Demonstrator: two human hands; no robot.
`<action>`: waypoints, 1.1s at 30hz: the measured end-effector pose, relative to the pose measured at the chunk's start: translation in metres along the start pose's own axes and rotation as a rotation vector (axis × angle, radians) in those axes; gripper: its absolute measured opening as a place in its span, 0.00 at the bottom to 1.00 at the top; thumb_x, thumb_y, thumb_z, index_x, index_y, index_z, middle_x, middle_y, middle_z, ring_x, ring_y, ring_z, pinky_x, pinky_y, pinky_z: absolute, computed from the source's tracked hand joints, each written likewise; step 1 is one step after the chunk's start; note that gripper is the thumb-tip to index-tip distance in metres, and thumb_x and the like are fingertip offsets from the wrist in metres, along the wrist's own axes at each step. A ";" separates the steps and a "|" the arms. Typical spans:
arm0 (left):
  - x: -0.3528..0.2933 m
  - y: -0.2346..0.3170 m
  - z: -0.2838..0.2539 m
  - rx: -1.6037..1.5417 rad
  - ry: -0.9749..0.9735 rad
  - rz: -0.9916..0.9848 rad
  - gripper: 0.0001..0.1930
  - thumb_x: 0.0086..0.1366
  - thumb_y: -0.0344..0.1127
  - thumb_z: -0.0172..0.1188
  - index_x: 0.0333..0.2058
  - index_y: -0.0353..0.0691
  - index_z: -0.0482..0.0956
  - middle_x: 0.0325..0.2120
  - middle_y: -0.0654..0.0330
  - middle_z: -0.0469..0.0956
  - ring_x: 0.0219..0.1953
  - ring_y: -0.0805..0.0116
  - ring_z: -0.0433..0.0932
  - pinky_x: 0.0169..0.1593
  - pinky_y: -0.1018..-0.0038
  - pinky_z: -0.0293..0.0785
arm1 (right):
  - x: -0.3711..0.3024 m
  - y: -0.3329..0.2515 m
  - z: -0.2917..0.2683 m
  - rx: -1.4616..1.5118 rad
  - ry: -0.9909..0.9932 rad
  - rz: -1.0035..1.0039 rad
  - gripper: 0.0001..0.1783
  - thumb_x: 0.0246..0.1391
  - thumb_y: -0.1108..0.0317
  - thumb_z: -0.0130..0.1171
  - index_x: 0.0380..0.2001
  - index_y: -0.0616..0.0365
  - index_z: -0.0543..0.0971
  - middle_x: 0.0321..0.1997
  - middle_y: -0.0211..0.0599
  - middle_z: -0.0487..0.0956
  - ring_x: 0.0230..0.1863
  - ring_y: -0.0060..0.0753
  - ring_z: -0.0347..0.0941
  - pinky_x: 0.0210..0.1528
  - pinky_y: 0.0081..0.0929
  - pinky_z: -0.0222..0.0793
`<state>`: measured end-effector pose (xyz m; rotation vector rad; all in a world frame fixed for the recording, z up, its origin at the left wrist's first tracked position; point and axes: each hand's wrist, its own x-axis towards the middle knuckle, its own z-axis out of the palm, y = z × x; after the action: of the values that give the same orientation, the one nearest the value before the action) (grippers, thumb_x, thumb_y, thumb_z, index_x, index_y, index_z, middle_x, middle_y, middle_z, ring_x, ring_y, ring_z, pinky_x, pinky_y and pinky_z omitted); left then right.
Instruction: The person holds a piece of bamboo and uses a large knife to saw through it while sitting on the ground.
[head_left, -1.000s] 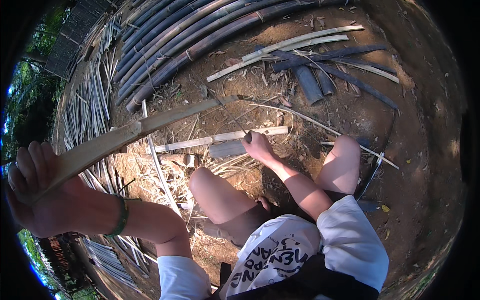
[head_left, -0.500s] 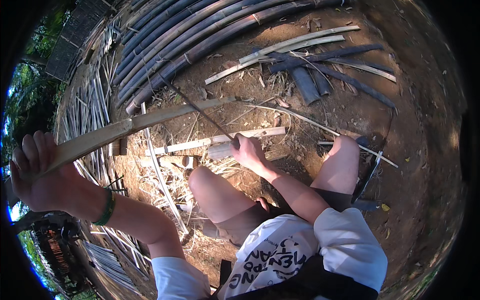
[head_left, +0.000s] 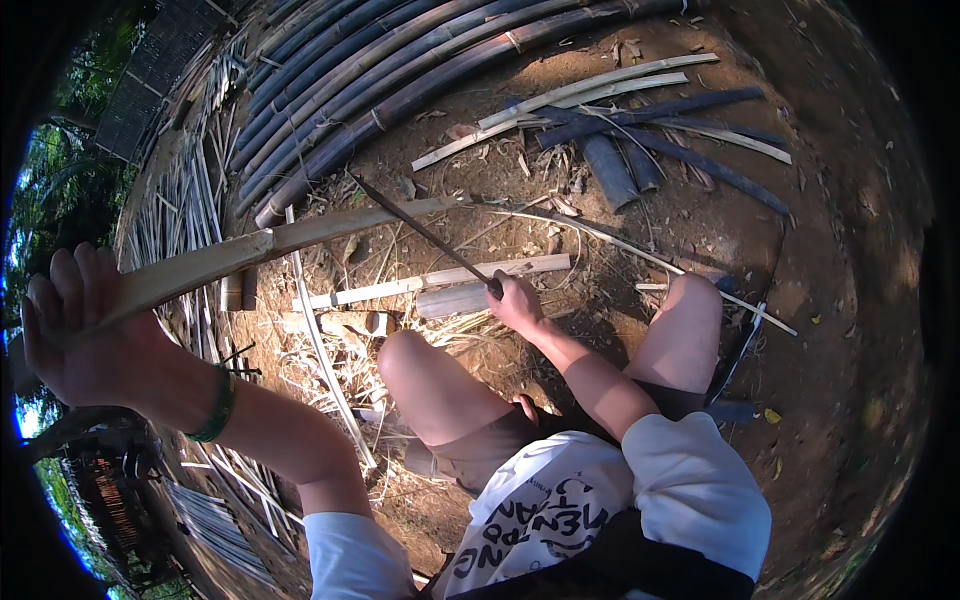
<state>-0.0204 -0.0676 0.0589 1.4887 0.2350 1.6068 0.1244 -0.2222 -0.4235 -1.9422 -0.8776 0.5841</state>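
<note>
At the lower edge, a white shirt (head_left: 540, 490) with dark lettering covers the torso, and bare knees (head_left: 455, 390) bend above it. At the left edge, the left hand (head_left: 72, 325) is raised, a green wristband (head_left: 217, 405) below it; its fingers curl around the near end of a pale bamboo strip (head_left: 215, 258), which runs up and right to the upper middle of the frame. Near the centre, the right hand (head_left: 517, 303) has its fingers closed around the handle of a long knife (head_left: 430, 236). The dark blade slants up and left, crossing the strip near its far end; whether they touch I cannot tell.

Beyond the knees, curly shavings (head_left: 325, 345) litter the ground left of centre, and a grey bamboo piece (head_left: 455, 300) lies just beside a pale split length (head_left: 385, 290). Farther off, dark slats (head_left: 650, 132) cross paler ones at upper right; dark bamboo poles (head_left: 345, 145) lie side by side at upper left, with thin sticks (head_left: 180, 235) heaped left of them.
</note>
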 end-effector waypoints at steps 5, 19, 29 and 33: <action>0.023 0.000 -0.018 -0.255 -0.262 -0.085 0.14 0.62 0.39 0.48 0.20 0.46 0.56 0.17 0.64 0.51 0.19 0.73 0.52 0.25 0.76 0.50 | 0.045 0.054 0.000 -0.112 -0.099 0.370 0.17 0.50 0.60 0.59 0.36 0.62 0.79 0.32 0.56 0.81 0.38 0.58 0.79 0.40 0.47 0.73; 0.015 0.009 -0.031 -0.306 -0.448 -0.203 0.14 0.61 0.40 0.49 0.20 0.45 0.57 0.21 0.61 0.53 0.26 0.67 0.54 0.32 0.69 0.53 | 0.025 0.023 0.008 -0.075 0.001 0.053 0.15 0.50 0.59 0.60 0.29 0.61 0.77 0.27 0.56 0.80 0.35 0.59 0.78 0.37 0.47 0.73; 0.010 0.002 -0.007 -0.211 -0.225 -0.074 0.11 0.60 0.40 0.50 0.25 0.44 0.59 0.17 0.65 0.54 0.20 0.74 0.53 0.27 0.74 0.50 | 0.049 0.054 -0.005 -0.211 -0.075 0.394 0.15 0.48 0.60 0.62 0.31 0.63 0.79 0.31 0.58 0.81 0.38 0.55 0.80 0.41 0.45 0.74; 0.012 -0.004 -0.023 -0.226 -0.376 -0.035 0.12 0.58 0.43 0.51 0.25 0.47 0.58 0.16 0.68 0.53 0.19 0.75 0.51 0.28 0.73 0.50 | 0.009 -0.020 -0.032 -0.014 -0.079 0.117 0.15 0.50 0.60 0.61 0.31 0.63 0.79 0.27 0.55 0.80 0.33 0.55 0.80 0.37 0.45 0.74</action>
<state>-0.0374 -0.0473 0.0587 1.5640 -0.1284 1.2500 0.1455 -0.2256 -0.3907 -2.0045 -0.8232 0.7297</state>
